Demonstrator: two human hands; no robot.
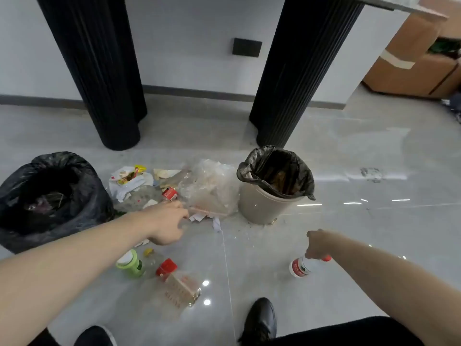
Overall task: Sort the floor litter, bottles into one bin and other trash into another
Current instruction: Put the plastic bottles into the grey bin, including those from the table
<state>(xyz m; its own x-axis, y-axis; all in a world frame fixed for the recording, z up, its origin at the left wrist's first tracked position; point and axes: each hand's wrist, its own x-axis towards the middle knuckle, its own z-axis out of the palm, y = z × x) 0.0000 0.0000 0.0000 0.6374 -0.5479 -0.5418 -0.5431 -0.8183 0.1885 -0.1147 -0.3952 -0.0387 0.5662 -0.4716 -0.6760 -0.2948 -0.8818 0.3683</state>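
Note:
My right hand (pixel 318 244) is closed around the neck of a small clear bottle (pixel 303 267) with a red-and-white label and red cap, low over the floor. My left hand (pixel 167 224) reaches over the litter pile, fingers curled at the near edge of a clear plastic bag (pixel 212 188); whether it grips anything is unclear. On the floor nearer me lie a green bottle (pixel 131 263), a clear bottle with a red cap (pixel 178 287), and a small yellow cap (pixel 149 251). A black-bagged bin (pixel 47 193) stands left; a beige bin with black liner (pixel 264 203) stands right.
The pile also holds a white-and-yellow wrapper (pixel 129 177), a red-labelled bottle (pixel 170 193) and paper scraps (pixel 217 223). Two black fluted columns (pixel 107 83) (pixel 294 83) rise behind. Cardboard boxes (pixel 411 61) sit far right. My black shoes (pixel 260 320) are at the bottom.

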